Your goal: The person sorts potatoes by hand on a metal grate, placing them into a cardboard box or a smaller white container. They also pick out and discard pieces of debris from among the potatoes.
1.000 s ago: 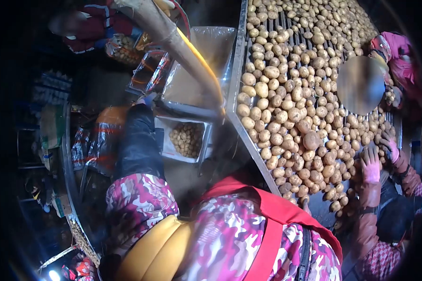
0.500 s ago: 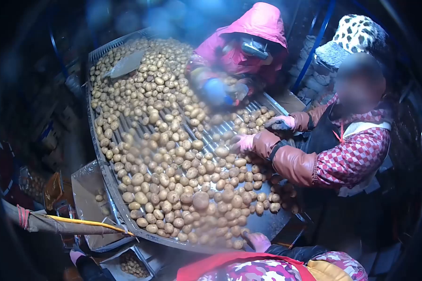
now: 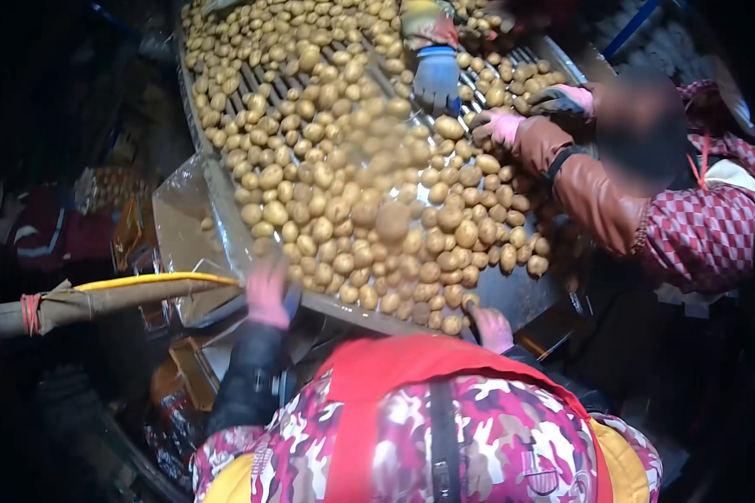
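A heap of potatoes covers the slatted sorting table. My left hand, in a pink glove with a dark palm, is at the table's near left corner, blurred by motion. Its fingers point away from me with the thumb apart, and no potato shows in it. At the near edge, my right hand, gloved alike, has its fingers stretched beside the closest potatoes, the fingertips partly hidden.
Across the table, a person's blue glove reaches into the potatoes. To the right, another person's pink gloves touch the heap. A yellow hose runs along a wrapped pole at left, near a plastic-lined box.
My view has tipped down, bringing my torso into sight. My left hand has come up to the table corner; my right stays at the near edge. The blue glove across now reaches lower over the slats.
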Demonstrator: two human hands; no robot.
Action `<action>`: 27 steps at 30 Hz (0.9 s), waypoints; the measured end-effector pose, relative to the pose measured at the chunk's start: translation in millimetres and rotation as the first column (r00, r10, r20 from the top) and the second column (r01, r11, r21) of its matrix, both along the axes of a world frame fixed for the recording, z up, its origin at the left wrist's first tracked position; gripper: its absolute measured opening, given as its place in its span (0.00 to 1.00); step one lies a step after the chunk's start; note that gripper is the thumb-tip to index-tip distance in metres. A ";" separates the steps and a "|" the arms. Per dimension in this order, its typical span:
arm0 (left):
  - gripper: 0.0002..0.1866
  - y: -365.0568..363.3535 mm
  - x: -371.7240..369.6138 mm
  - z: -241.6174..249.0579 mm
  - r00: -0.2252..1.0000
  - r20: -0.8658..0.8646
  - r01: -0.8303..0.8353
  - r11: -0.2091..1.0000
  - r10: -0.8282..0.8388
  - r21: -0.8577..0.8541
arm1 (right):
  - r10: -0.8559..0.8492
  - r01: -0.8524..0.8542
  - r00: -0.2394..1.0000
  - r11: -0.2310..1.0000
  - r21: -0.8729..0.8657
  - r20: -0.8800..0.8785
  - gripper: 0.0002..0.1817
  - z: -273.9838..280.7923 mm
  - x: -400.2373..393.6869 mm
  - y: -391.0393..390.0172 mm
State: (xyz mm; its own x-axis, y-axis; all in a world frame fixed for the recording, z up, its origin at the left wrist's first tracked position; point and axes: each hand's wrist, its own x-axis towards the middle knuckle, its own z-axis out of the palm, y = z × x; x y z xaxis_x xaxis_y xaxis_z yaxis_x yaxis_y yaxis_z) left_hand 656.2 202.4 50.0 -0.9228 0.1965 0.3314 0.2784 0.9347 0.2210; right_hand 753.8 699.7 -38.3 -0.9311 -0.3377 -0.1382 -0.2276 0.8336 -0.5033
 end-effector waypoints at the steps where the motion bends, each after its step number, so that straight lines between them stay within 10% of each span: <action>1: 0.32 1.9 -19.8 -2.5 0.999 -0.012 -0.042 0.997 0.041 -0.070 | 0.008 -0.008 1.000 1.000 -0.017 0.001 0.60 -3.5 -0.4 -0.3; 10: 0.35 -8.2 -77.7 -33.0 0.972 0.056 -0.217 0.963 0.228 -0.158 | 0.005 -0.021 0.983 0.996 -0.085 -0.184 0.27 54.7 -37.8 -11.5; 16: 0.33 -7.4 -81.8 -28.0 0.978 0.030 -0.204 0.975 0.207 -0.086 | 0.294 -0.360 0.812 0.932 -0.036 -0.505 0.28 134.1 -166.7 -109.6; 23: 0.31 -10.0 -80.3 -22.5 0.955 0.151 -0.245 0.967 0.253 -0.072 | 0.775 -0.761 0.502 0.607 0.230 -0.384 0.35 89.0 -261.4 -269.1; 27: 0.32 -7.4 -83.8 -12.0 0.946 0.205 -0.251 0.968 0.250 -0.019 | 0.789 -0.743 0.577 0.615 0.264 -0.211 0.36 133.3 -325.0 -298.8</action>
State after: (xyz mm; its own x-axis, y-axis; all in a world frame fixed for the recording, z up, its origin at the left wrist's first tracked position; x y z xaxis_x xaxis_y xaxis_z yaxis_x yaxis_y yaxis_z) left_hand 572.4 195.0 38.0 -0.9901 -0.0511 0.1310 -0.0161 0.9667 0.2553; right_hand 428.8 400.9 94.9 -0.3332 -0.9426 -0.0226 -0.9211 0.3306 -0.2057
